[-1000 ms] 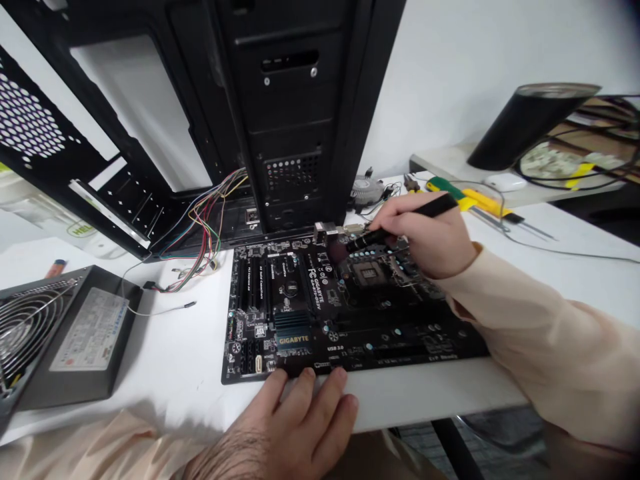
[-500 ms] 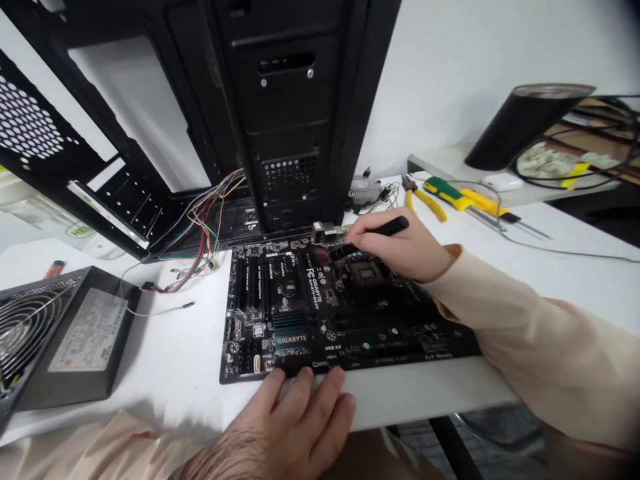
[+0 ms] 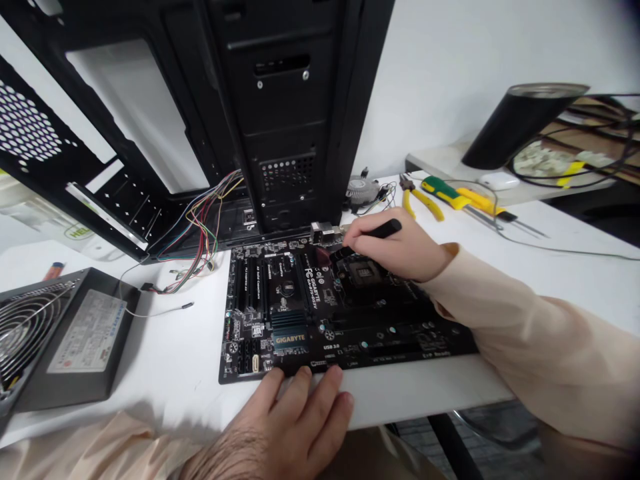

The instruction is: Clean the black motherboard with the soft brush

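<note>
A black motherboard (image 3: pixel 320 320) lies flat on the white table, its "GIGABYTE" heatsink toward the front. My right hand (image 3: pixel 395 247) is closed round the black handle of a brush (image 3: pixel 384 229). The brush's dark reddish bristles touch or hover just above the board between the slots and the CPU socket (image 3: pixel 364 272); contact is hard to tell. With fingers stretched out, my left hand (image 3: pixel 300 420) rests its fingertips along the board's front edge and holds nothing.
Behind the board stands an open black computer case (image 3: pixel 295 133) with loose coloured wires (image 3: pixel 203 233). A power supply (image 3: pixel 75 340) sits at left. Pliers (image 3: pixel 423 200), a screwdriver (image 3: pixel 445 191), a CPU cooler (image 3: pixel 361 191) and a black cup (image 3: pixel 523 127) are at the back right.
My right hand and the brush have shifted very slightly over the same part of the board. The left hand stays at the front edge. The whole view has drifted a little.
</note>
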Available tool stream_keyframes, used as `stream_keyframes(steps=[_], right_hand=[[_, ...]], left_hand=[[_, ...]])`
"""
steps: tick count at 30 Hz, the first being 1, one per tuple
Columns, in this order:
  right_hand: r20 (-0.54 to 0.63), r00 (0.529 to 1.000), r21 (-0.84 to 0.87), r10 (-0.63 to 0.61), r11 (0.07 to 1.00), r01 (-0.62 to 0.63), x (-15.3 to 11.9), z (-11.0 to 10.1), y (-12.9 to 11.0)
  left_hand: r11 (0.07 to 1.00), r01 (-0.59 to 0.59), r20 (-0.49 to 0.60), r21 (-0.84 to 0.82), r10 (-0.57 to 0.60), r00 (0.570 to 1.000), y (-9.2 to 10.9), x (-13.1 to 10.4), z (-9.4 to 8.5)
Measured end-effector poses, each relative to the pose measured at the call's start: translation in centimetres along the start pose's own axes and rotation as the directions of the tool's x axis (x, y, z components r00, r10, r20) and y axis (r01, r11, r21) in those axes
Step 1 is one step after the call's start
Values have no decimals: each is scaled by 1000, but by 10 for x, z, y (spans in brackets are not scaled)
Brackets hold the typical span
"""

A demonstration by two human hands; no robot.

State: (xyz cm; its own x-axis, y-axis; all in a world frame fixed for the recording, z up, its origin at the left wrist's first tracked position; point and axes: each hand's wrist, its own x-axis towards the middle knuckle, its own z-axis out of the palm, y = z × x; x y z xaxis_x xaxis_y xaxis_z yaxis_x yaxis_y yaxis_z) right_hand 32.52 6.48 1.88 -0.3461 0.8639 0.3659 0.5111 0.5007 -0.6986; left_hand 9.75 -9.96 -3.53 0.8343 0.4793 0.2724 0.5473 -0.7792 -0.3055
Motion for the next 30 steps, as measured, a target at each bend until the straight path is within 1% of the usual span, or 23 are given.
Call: stream_keyframes(steps=[5,10,14,17,19,21,24,27,30], right_hand=[[12,1000,-8,-12,1000,12,0,-1,-1],[14,1000,-22,-12,1000,12,0,-1,-3],[-15,1000,-17,-23,1000,23,-1,-1,-3],[-68,997,-8,-20,1000,19,-1,-1,-1],[-117,993,28,18,999,-15,-1,-1,1],[-185,981,119,64,992,-42,-1,-1,2],[-253,963,248,94,968,-30,0,-1,1],[-222,972,271,82,962,-19,-1,0,-3],[-154,987,207,35,978,-3,-1,2,-4]], left_hand=[[999,-37,-32,4,37,999,-3,1,-2],[1000,-26,-44,0,26,999,-3,2,-2],[1000,-13,-41,-10,12,999,-2,2,-2],[1000,-8,-45,-5,8,999,-3,1,-2],[1000,-11,-47,-3,11,999,-3,1,-2],[1000,-12,-40,-4,12,999,-3,1,-1],[1000,-12,-29,-5,12,1000,-3,0,-1],[1000,-16,-10,-5,16,1000,-2,-1,-1],[1000,-17,-6,-2,17,1000,-1,-1,-2]])
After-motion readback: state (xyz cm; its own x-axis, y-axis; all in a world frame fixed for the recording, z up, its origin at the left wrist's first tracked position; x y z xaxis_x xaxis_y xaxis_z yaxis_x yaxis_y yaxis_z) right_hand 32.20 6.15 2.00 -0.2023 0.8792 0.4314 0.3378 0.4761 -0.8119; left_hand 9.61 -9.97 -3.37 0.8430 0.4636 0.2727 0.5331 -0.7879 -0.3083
